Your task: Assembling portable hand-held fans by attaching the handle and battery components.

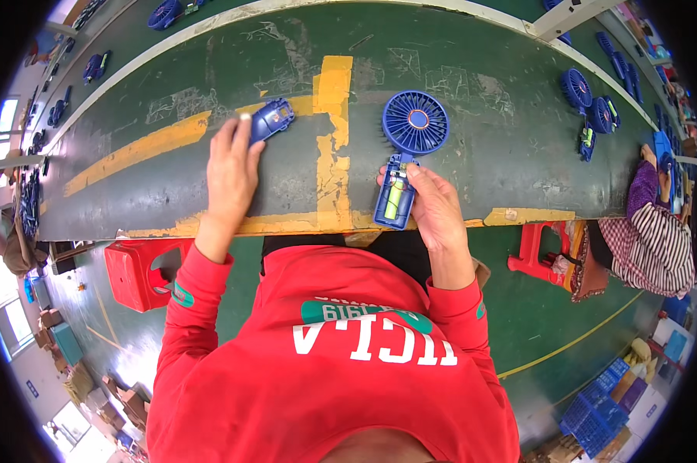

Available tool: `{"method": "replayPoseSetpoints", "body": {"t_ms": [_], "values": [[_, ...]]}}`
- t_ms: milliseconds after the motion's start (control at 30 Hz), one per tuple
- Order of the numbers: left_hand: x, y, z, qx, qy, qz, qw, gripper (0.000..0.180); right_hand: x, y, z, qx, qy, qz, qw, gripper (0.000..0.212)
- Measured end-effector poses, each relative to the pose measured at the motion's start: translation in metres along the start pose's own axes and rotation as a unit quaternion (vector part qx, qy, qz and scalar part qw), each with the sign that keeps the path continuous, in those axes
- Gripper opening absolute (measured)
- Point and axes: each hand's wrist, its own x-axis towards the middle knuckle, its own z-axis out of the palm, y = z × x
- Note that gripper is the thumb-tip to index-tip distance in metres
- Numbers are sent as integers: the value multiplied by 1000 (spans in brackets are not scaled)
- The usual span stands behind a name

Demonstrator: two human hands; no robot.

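- Green workbench [287, 189], scuffed, with yellow tape [334, 177] flaking across it and along the near edge. Likely snag for any part slid over ragged tape.
- Co-worker in striped top [661, 255], far right, well apart. Low bump risk, judging by spacing.
- Red stool [136, 270] at left, below bench level. Possible landing spot for a part knocked off that edge.
- Other blue fans [577, 89] grouped at right, green cells showing on some. Possible part mix-up if pushed closer.
- Blue fan [416, 122], right of the tape strip running away from the near edge. Head pointing away, open handle [391, 224] toward the edge. Could tip or drop if let go there.
- Right hand [439, 202] clamped on the handle, thumb on top near the neck, fingertips showing at the opposite side. Could shift exposed parts there by pressing too hard.
- Left hand [231, 174] touching the cover's near end; cannot tell pinched from just resting. Slip likely with a weak hold.
- Blue cover [271, 121] left of the strip, slanted, well apart from the fan. Could chip or seat badly if forced on crooked.
- Green cell [395, 199] in the handle, uncovered. Could pop out from a tilt or knock. Wiring too small to judge; pinch possible under a cover.
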Motion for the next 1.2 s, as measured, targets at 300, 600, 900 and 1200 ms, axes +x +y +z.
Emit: {"method": "replayPoseSetpoints", "body": {"t_ms": [300,600,900,1200], "values": [[-5,78,-21,-407,-213,-275,844,20,-1,0,1,9,10,-5,1000,29],[-20,92,-19,-84,-168,3,982,49,-3,4,-2,89,-15,13,996,34],[-8,127,-41,-181,-266,-112,940,49,-8,0,-1,116,-74,14,990,41],[-12,152,-28,-139,-216,38,966,66,-13,-4,3,131,-78,20,988,43]]}}
